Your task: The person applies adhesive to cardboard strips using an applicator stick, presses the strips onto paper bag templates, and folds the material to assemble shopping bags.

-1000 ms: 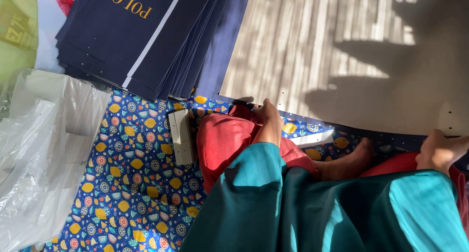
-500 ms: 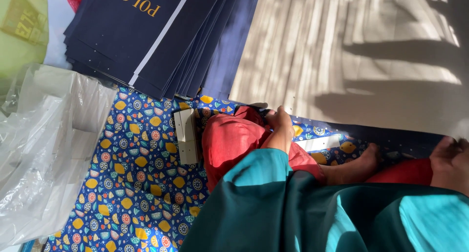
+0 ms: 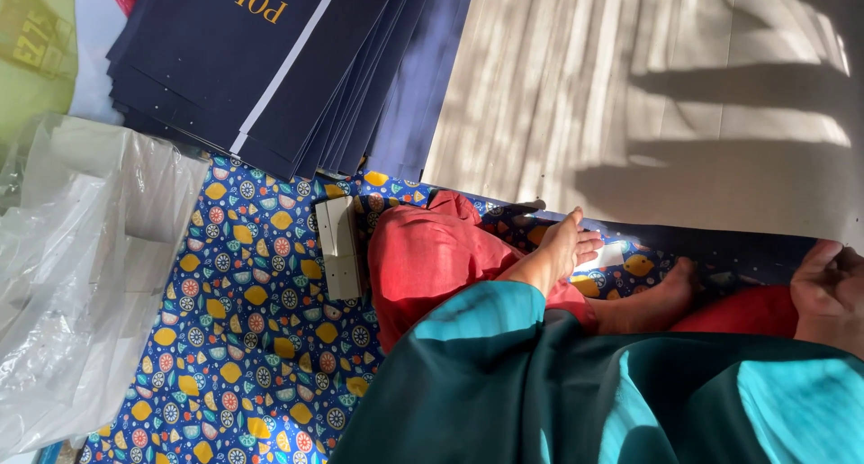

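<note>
Resting loose on the patterned blue cloth [image 3: 261, 338], the left hand [image 3: 569, 241] holds nothing; it touches the big grey cardboard sheet [image 3: 648, 95]. Right hand [image 3: 832, 279] sits far apart at that sheet's edge; its grip is hard to tell.

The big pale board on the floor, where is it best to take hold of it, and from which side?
Grip the pale board along its near long edge, coming from the person's side, one hand toward each end. It lies flat and wide, and that edge is free over the patterned cloth; the left hand and right hand are beside it.
</note>
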